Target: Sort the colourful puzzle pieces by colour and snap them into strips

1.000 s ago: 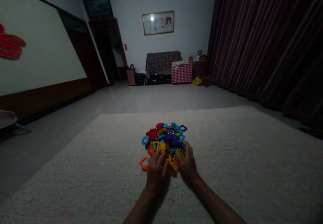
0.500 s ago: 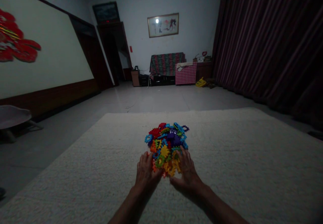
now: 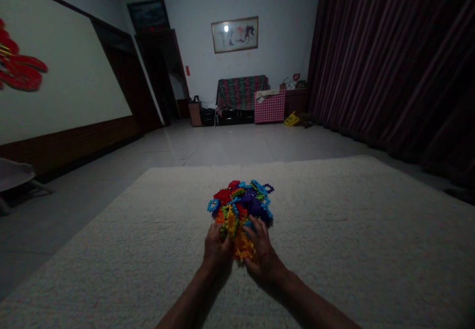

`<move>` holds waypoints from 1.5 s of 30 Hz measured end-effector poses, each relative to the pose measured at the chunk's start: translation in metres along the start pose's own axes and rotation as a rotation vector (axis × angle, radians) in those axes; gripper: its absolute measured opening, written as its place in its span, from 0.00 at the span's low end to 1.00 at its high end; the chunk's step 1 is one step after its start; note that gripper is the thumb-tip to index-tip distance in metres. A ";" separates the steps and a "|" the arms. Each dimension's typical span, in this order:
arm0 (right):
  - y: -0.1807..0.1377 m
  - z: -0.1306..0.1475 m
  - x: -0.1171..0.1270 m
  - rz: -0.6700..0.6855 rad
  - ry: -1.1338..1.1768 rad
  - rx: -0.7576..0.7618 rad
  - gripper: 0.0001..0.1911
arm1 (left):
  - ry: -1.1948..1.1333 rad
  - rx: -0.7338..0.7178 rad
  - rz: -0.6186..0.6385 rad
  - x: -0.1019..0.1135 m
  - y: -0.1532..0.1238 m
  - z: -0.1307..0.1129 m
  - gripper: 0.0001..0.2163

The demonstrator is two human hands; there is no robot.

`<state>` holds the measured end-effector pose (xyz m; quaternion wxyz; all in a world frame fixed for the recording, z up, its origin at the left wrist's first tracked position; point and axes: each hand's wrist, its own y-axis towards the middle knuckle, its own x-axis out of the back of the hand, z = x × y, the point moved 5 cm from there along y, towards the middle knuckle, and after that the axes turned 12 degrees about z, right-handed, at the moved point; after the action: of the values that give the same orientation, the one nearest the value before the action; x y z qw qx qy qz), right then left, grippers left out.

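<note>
A heap of colourful plastic toy gears [image 3: 251, 203] lies on the pale mat, with red, blue and purple pieces at the far side and yellow and orange ones near me. My left hand [image 3: 217, 246] is closed at the near left of the heap, gripping some green and yellow gears [image 3: 230, 220] that stand tilted up. Opposite it, my right hand [image 3: 262, 246] rests against the near right side, its fingers spread over the gears and its thumb apart from them. Orange-yellow gears [image 3: 243, 247] show between both hands. My left fingertips are partly hidden.
The cream mat [image 3: 345, 230] spreads around the heap over a tiled floor [image 3: 237, 143]. A low stool-like seat [image 3: 15, 173] stands at the left edge. Cloth-covered furniture [image 3: 241, 94] is along the far wall, and dark curtains [image 3: 382, 71] hang on the right.
My left hand has closed on gears at the heap's near left, and the yellow piece there has tipped up. My right hand has shifted slightly inward. The view has turned a little right.
</note>
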<state>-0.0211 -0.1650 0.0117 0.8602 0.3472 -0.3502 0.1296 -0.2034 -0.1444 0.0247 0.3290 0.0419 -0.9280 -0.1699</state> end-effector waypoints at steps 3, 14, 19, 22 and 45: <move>0.003 0.002 -0.004 0.021 0.018 0.038 0.40 | -0.078 -0.016 0.040 -0.003 0.006 -0.007 0.13; 0.068 -0.019 0.015 -0.151 0.054 0.051 0.30 | 0.035 -0.017 0.009 0.002 0.083 -0.025 0.18; 0.100 -0.043 0.031 -0.157 0.064 -0.015 0.30 | 0.018 0.048 0.026 -0.004 0.116 -0.021 0.19; 0.108 -0.057 0.040 -0.166 0.035 -0.010 0.29 | 0.014 0.032 0.008 -0.002 0.120 -0.014 0.19; 0.168 -0.193 0.037 0.300 -0.127 -0.532 0.19 | 0.057 0.028 -0.080 -0.003 0.105 0.069 0.20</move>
<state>0.0257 0.0887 0.0234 0.8685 0.0617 -0.4724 0.1370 -0.2412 -0.0255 0.0088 0.3474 0.0883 -0.9182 -0.1685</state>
